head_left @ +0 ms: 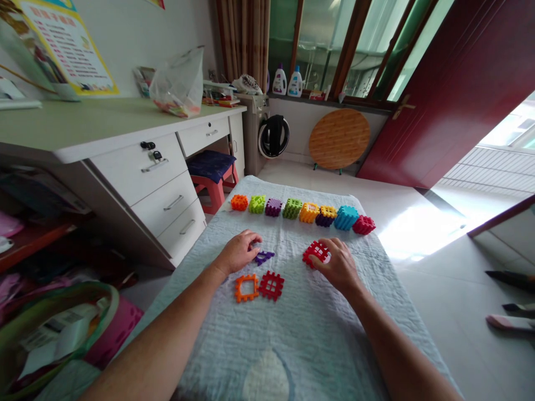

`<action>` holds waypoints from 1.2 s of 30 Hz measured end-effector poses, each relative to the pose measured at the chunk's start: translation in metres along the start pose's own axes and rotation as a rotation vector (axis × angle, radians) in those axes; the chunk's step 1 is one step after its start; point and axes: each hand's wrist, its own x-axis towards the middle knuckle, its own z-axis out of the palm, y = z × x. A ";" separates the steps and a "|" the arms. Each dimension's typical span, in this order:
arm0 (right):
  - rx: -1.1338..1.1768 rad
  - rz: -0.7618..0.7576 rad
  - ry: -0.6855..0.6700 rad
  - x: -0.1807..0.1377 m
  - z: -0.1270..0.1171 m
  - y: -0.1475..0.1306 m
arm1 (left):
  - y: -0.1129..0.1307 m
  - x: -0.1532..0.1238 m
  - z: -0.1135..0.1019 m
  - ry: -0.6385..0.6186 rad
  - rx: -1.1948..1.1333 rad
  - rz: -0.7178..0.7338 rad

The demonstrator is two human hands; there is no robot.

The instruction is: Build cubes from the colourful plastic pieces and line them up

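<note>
Where a pale blue cloth-covered table (317, 345) fills the foreground, notched plastic panels lie loose before a row of eight blocks (292, 209)

A red door (434, 83) on the right and a white desk with a pale green top (92, 120) on the left flank the table. Past its far end stand a front-loading washing machine (253, 133) and a round wooden tabletop (339, 136), tipped on edge by the wall.

The row crosses the far part of the cloth, its blocks coloured from left to right orange, lime, purple, green, yellow, yellow over dark purple, turquoise and crimson. Their edges are toothed, and several show window-like openings.

Nearer, the right hand (339, 266) grips a bright red square panel (312, 254) between thumb and fingers; they hide part of its pierced centre, and whether it touches the cloth cannot be told. Opposite, the left hand (239, 253) has its fingers loosely curled, the thumb close to a flat piece; whether it grips that piece cannot be told.

Between the forearms, a deep red square panel (271, 277) lies flat, toothed all round, with a four-pane window cut through it. Just to its left lies an orange frame (238, 289) with one wide opening and stubby teeth. Smallest is the piece by the left thumb, a purple triangular panel (270, 255) with small openings.
</note>
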 end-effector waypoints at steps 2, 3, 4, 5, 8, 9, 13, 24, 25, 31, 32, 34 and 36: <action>-0.066 0.010 -0.083 -0.002 0.003 -0.002 | 0.000 0.001 0.000 -0.005 0.004 0.002; -0.087 0.014 -0.117 -0.003 0.004 -0.003 | 0.000 0.001 0.000 -0.007 0.006 0.002; -0.097 0.016 -0.140 -0.004 0.005 -0.005 | 0.000 0.001 0.000 -0.009 0.008 0.001; -0.097 0.016 -0.152 -0.004 0.005 -0.006 | 0.000 0.001 0.000 -0.010 0.010 0.000; -0.084 0.015 -0.153 -0.004 0.005 -0.006 | 0.001 0.001 -0.001 -0.012 0.018 -0.004; -0.080 0.015 -0.153 -0.004 0.006 -0.006 | 0.001 0.001 -0.001 -0.012 0.020 -0.004; -0.056 0.000 -0.168 -0.003 0.008 -0.002 | 0.001 0.000 -0.001 -0.013 0.019 -0.002; -0.027 -0.060 -0.154 -0.003 0.012 0.000 | 0.002 0.000 -0.001 -0.005 0.021 -0.002; -0.029 -0.067 -0.149 -0.003 0.012 0.000 | 0.002 0.000 -0.001 -0.003 0.022 0.000; -0.033 -0.075 -0.148 -0.004 0.014 0.001 | -0.001 0.000 0.001 -0.003 0.020 0.009; -0.037 -0.072 -0.139 -0.005 0.014 0.001 | -0.002 0.000 0.001 -0.002 0.021 0.009; -0.040 -0.069 -0.093 -0.006 0.014 -0.001 | -0.002 0.001 0.001 -0.001 0.021 0.006; -0.012 -0.103 -0.034 -0.008 0.012 -0.010 | -0.001 0.001 0.001 -0.002 0.020 0.002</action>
